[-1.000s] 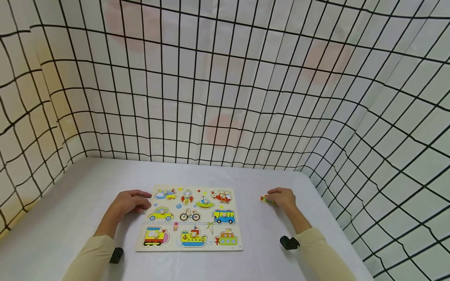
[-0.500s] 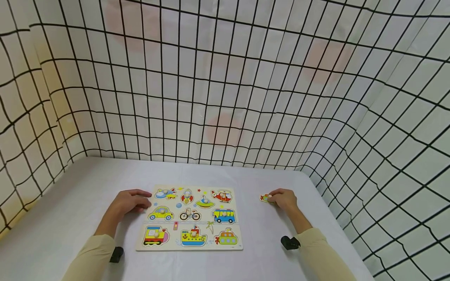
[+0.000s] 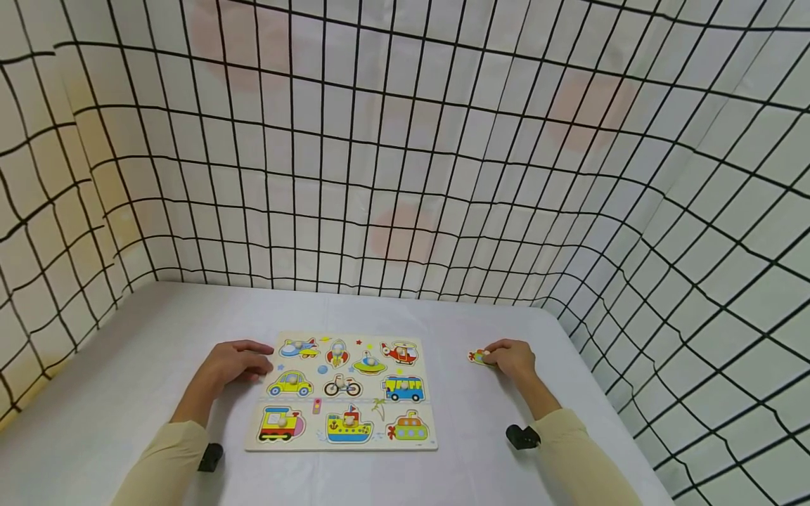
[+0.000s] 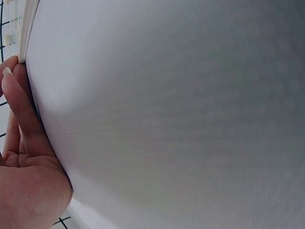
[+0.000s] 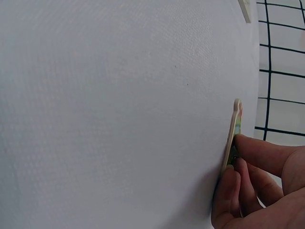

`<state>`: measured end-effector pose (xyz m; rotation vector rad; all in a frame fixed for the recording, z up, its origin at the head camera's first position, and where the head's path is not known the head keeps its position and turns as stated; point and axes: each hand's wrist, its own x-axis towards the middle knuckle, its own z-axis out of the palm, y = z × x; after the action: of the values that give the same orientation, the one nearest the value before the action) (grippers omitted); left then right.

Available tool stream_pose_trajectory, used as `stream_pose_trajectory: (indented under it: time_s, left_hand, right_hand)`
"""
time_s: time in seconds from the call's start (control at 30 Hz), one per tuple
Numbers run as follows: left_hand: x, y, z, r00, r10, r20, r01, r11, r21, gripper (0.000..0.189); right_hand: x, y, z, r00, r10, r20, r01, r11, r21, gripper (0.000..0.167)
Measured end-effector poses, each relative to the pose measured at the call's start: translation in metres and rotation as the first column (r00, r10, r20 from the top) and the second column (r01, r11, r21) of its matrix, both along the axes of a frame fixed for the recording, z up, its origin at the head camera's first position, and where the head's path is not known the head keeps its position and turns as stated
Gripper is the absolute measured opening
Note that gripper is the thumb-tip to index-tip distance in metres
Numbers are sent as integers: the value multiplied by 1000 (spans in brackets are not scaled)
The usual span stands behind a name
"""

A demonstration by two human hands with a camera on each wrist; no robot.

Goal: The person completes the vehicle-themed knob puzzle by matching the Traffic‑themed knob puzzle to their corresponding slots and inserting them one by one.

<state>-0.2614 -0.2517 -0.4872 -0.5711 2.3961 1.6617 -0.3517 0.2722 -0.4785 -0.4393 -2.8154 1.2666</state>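
On the table lies a wooden peg puzzle board (image 3: 316, 444) with pictured vehicles, several bearing round knobs. My left hand (image 3: 231, 362) rests at the board's left edge, its fingertips at the rim; in the left wrist view the left hand (image 4: 28, 129) lies on the table, fingers extended. Right of the board, my right hand (image 3: 514, 358) pinches a submarine puzzle piece (image 3: 476, 357) with a red propeller at its left end. Seen from the right wrist, the thin piece (image 5: 232, 131) is nearly edge-on at the tabletop; fingers hide its knob and part of its face.
At the board's lower right, the submarine picture (image 3: 408, 429) shows no knob. The table has a white cover (image 3: 354, 485). Behind and at both sides stand white walls with a black grid net (image 3: 405, 169).
My right hand has shifted very slightly to the right on the submarine piece, and more of the piece shows. The left hand and the board stay put.
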Motion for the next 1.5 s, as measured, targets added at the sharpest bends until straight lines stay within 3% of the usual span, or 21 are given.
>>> stream_pose_trajectory:
  time_s: [0.4, 0.87, 1.2, 1.5]
  left_hand:
    - [0, 1, 1, 1000, 2, -6, -2, 1000, 0, 46]
    - [-3, -1, -4, 1000, 3, -3, -3, 1000, 6, 47]
    - [-2, 0, -3, 1000, 11, -2, -11, 1000, -2, 46]
    - [0, 1, 0, 1000, 0, 1, 0, 1000, -1, 46]
  right_hand:
    - [4, -1, 4, 1000, 25, -3, -25, 1000, 8, 18]
    - [12, -19, 12, 988, 151, 14, -151, 988, 18, 15]
    - [22, -40, 21, 970, 244, 12, -245, 970, 13, 15]
    - [34, -56, 30, 938, 333, 97, -337, 941, 28, 15]
